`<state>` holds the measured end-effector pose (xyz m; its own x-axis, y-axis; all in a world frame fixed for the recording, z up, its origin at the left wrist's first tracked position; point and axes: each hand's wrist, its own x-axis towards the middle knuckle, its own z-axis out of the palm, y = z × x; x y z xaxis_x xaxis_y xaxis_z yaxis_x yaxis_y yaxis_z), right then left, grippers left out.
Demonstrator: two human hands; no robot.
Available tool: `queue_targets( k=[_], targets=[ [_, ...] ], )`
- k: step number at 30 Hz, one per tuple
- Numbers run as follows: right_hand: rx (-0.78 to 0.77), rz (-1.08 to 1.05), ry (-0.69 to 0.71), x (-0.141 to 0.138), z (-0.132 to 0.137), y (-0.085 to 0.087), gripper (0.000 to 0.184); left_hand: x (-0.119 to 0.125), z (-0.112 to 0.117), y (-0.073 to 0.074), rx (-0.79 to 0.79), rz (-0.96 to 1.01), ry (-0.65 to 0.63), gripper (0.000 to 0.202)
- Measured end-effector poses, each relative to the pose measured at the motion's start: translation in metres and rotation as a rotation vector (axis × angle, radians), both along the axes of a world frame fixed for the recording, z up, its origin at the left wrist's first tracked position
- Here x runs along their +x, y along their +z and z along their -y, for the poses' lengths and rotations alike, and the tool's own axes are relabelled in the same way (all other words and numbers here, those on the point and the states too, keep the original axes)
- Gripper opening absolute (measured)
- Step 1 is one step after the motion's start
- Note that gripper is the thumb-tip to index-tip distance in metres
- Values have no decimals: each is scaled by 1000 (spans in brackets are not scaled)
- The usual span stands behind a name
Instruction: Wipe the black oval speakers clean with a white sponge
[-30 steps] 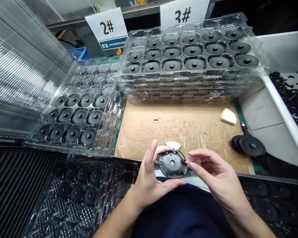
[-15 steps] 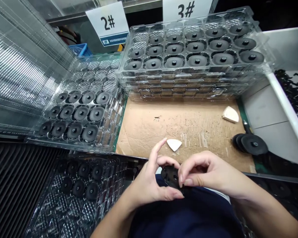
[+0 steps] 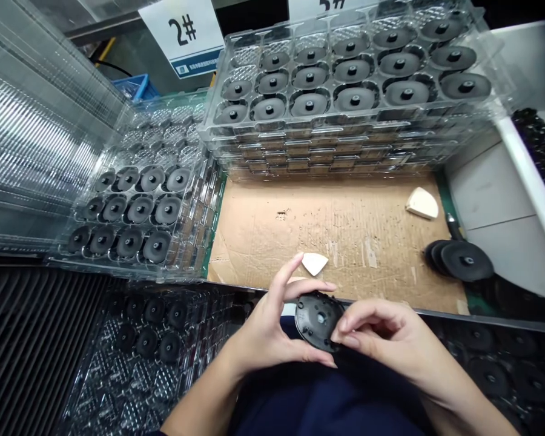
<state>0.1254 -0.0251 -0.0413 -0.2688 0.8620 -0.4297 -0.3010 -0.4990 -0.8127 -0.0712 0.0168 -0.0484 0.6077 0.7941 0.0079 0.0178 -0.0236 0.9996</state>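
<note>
One black disc (image 3: 318, 320) near cardboard mat (image 3: 345, 224)

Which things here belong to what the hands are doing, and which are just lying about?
In hand: black disc, pinched between left hand and right hand; likely the left tray and the stacked trays of matching discs.
Lying about: near white wedge, far white wedge, loose discs at right, cardboard sheet, 2# sign.
</note>
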Motion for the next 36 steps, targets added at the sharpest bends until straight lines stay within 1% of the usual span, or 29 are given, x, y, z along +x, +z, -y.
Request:
queue_targets(
  k=[4,6,7,8,9,10,11,12,14,16,18,20,22,24,26,28,30,32,34,36],
  targets=[
    [39,17,-90,10,6,-11,13,6,-1,0,-7,14,6,116],
    [83,77,-176,17,8,-19,16,9,-3,1,-66,26,41,112],
    [111,145,-231,21,8,-23,17,11,-3,1,-152,21,70,105],
    [146,233,-282,25,7,-28,17,12,-3,0,-269,5,110,89],
    [194,329,-308,29,4,-32,16,13,-2,-1,-399,-18,154,67],
    [251,422,-306,33,-1,-37,16,14,-1,-2,-522,-43,200,48],
    [317,500,-270,36,-9,-41,16,15,0,-4,-621,-66,249,41],
    [385,564,-217,38,-19,-46,17,15,1,-7,-676,-81,295,46],
    [502,679,-69,38,-49,-57,21,10,1,-12,-705,-98,368,58],
    [595,763,51,29,-85,-68,25,-1,-1,-11,-715,-121,442,62],
    [669,799,111,14,-119,-81,27,-18,-4,-3,-698,-155,523,59],
    [711,804,89,-1,-142,-94,29,-37,-6,12,-659,-199,598,55],
    [733,812,61,-11,-153,-106,32,-57,-10,31,-612,-254,655,50],
    [759,802,67,-14,-155,-115,33,-76,-17,49,-557,-324,694,47],
    [801,770,106,-12,-153,-120,31,-94,-32,64,-481,-409,721,45],
    [840,734,149,-9,-151,-121,28,-112,-58,74,-371,-509,745,44],
    [858,715,164,-8,-151,-121,28,-128,-94,80,-227,-627,777,40],
    [859,715,155,-9,-151,-120,29,-138,-136,83,-66,-762,802,33],
    [859,721,143,-11,-150,-121,29,-143,-178,83,85,-888,823,30],
    [865,723,136,-13,-149,-122,30,-141,-214,80,200,-997,817,33]
  ],
)
